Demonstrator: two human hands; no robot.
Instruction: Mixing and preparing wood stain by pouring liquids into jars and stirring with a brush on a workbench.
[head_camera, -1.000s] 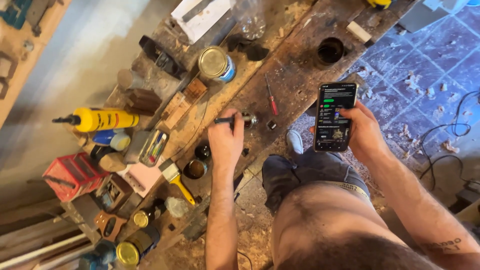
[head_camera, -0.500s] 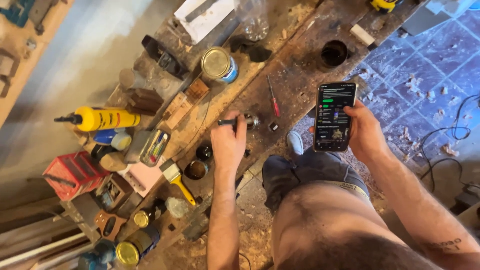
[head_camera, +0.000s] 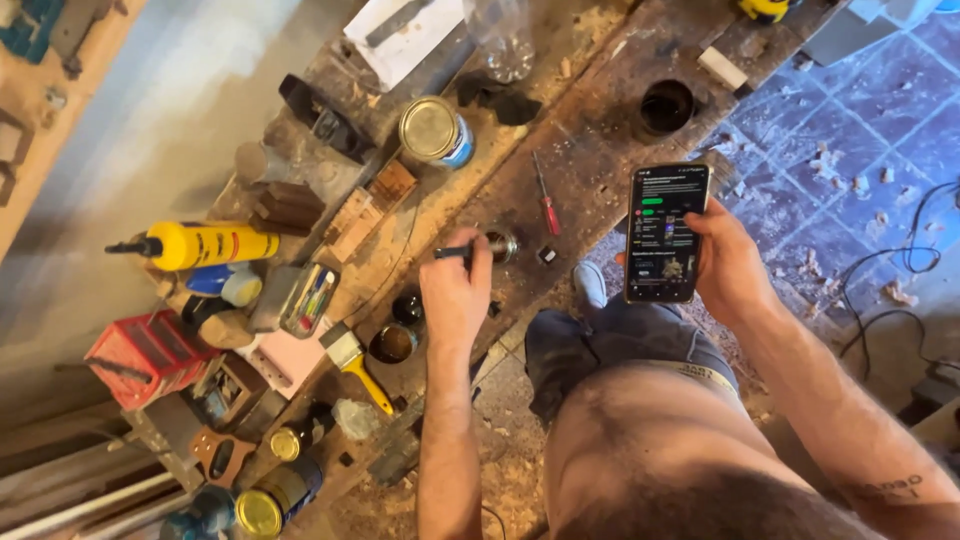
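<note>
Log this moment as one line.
left hand: grips dark tool at small metal can | right hand: holds phone, screen lit | nearby: red screwdriver on workbench

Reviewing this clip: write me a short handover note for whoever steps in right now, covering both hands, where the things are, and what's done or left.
Left hand: closed on a dark pen-like tool, its tip at a small metal can on the workbench.
Right hand: holding a phone upright, screen lit, out over the tiled floor.
Nearby: red screwdriver lies just beyond the can; brush with yellow handle and two open dark pots sit left of the forearm.
Done: tool is at the can. Left: cannot tell how far the work on the can has got.
</note>
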